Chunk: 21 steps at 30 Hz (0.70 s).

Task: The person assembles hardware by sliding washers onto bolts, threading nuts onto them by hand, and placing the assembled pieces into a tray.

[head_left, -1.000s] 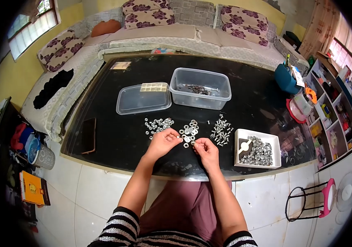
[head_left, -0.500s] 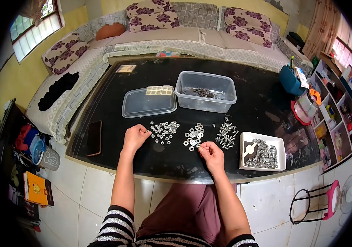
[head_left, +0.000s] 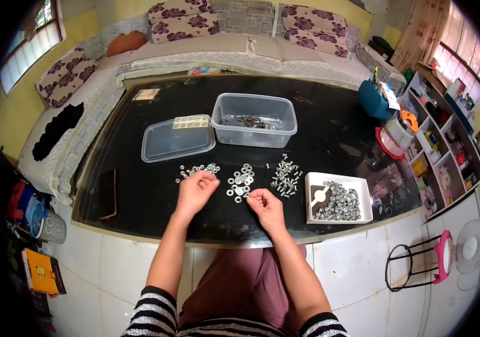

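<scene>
My left hand [head_left: 197, 192] is closed in a pinch over the near side of a pile of small metal nuts [head_left: 211, 167], covering part of it. Whatever its fingertips hold is too small to make out. Beside the washers, my right hand [head_left: 268, 209] also has thumb and fingers pinched together; a tiny metal piece may be at the tips, but I cannot name it. Flat washers [head_left: 247, 172] lie loosely heaped between my two hands. Beyond my right hand is a pile of short bolts [head_left: 286, 178]. A white box [head_left: 311, 216] holds many metal fasteners [head_left: 338, 203].
On the black table [head_left: 155, 216], a clear plastic tub [head_left: 254, 137] holds more small metal parts. Its lid [head_left: 177, 145] lies to the left. A phone [head_left: 108, 194] lies near the left edge; a blue holder [head_left: 376, 101] and a jug [head_left: 397, 135] stand at right.
My left hand has moved right across the nuts, closer to the washers. The right hand stays by the washers, still pinched. The whole view has shifted, so the table appears further left.
</scene>
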Each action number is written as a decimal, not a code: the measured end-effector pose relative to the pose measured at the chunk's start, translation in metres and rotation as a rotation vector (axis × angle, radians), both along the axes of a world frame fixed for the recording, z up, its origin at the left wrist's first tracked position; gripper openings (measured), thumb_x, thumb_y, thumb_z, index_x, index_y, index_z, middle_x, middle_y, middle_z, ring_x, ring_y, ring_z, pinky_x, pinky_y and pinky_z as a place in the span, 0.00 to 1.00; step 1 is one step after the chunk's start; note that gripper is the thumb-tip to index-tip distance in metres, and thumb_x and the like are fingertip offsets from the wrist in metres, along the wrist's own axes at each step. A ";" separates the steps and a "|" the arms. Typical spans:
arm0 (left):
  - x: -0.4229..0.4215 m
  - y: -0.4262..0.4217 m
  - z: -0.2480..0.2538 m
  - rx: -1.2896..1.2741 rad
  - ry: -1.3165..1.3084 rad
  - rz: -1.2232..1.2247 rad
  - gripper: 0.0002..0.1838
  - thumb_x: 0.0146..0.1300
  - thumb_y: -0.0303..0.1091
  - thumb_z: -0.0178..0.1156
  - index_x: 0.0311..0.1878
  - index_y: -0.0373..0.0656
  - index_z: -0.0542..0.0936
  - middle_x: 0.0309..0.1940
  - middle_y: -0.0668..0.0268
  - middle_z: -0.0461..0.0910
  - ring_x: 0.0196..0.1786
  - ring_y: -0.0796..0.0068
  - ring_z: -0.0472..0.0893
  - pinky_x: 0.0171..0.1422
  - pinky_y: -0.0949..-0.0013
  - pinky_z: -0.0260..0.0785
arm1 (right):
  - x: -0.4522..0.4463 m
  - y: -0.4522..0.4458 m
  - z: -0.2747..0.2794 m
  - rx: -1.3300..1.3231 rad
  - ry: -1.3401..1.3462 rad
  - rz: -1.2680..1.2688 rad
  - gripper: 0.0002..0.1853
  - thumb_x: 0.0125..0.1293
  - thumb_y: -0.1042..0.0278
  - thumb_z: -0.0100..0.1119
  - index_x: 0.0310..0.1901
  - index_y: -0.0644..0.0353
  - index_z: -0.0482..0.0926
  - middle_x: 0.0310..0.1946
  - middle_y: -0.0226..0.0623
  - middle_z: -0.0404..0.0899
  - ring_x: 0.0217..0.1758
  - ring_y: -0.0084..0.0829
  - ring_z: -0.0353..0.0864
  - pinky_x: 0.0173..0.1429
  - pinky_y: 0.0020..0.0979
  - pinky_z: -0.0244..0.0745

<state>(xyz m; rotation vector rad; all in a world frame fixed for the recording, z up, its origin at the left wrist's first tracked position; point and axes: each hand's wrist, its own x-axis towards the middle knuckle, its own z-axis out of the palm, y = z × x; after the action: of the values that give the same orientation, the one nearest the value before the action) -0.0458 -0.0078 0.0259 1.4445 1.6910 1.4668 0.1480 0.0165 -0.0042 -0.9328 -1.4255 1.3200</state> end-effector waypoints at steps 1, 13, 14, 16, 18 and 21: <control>0.012 0.002 -0.002 0.008 -0.034 -0.043 0.03 0.50 0.26 0.62 0.28 0.39 0.77 0.19 0.73 0.73 0.23 0.90 0.68 0.27 0.83 0.63 | 0.000 0.001 -0.002 -0.007 0.016 0.002 0.04 0.54 0.76 0.59 0.32 0.64 0.75 0.24 0.25 0.74 0.27 0.12 0.69 0.33 0.15 0.67; 0.034 0.009 -0.031 0.258 0.044 -0.095 0.02 0.51 0.24 0.60 0.29 0.38 0.76 0.19 0.77 0.69 0.22 0.91 0.62 0.25 0.85 0.57 | 0.027 0.031 0.059 0.307 -0.414 -0.159 0.06 0.52 0.72 0.60 0.30 0.62 0.75 0.21 0.33 0.75 0.24 0.24 0.74 0.31 0.24 0.70; 0.035 0.009 -0.029 0.276 0.083 -0.115 0.02 0.51 0.24 0.60 0.29 0.38 0.76 0.19 0.76 0.69 0.21 0.91 0.63 0.25 0.85 0.57 | 0.031 0.040 0.064 0.314 -0.473 -0.162 0.06 0.51 0.71 0.60 0.30 0.62 0.74 0.22 0.35 0.75 0.25 0.28 0.75 0.31 0.27 0.70; 0.036 0.010 -0.030 0.298 0.115 -0.132 0.02 0.51 0.24 0.60 0.28 0.38 0.76 0.19 0.75 0.69 0.21 0.90 0.63 0.25 0.84 0.57 | 0.038 0.061 0.066 0.481 -0.604 -0.155 0.07 0.50 0.70 0.60 0.30 0.61 0.74 0.24 0.36 0.74 0.26 0.32 0.75 0.33 0.30 0.70; 0.035 0.012 -0.034 0.306 0.086 -0.149 0.02 0.51 0.24 0.60 0.28 0.38 0.76 0.19 0.74 0.70 0.20 0.90 0.64 0.25 0.84 0.58 | 0.039 0.073 0.069 0.380 -0.646 -0.116 0.07 0.49 0.70 0.60 0.29 0.62 0.74 0.28 0.38 0.74 0.33 0.36 0.75 0.38 0.33 0.69; 0.034 0.011 -0.035 0.301 0.078 -0.147 0.03 0.51 0.25 0.60 0.28 0.38 0.76 0.19 0.74 0.70 0.20 0.90 0.64 0.24 0.83 0.58 | 0.039 0.089 0.062 0.537 -0.832 -0.014 0.06 0.47 0.71 0.61 0.24 0.61 0.74 0.31 0.39 0.73 0.42 0.39 0.71 0.47 0.35 0.66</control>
<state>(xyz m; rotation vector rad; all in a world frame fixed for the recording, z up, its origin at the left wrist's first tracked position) -0.0113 0.0031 -0.0090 1.7631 1.4164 1.6534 0.1866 0.1052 0.0576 -1.1575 -2.2400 0.4525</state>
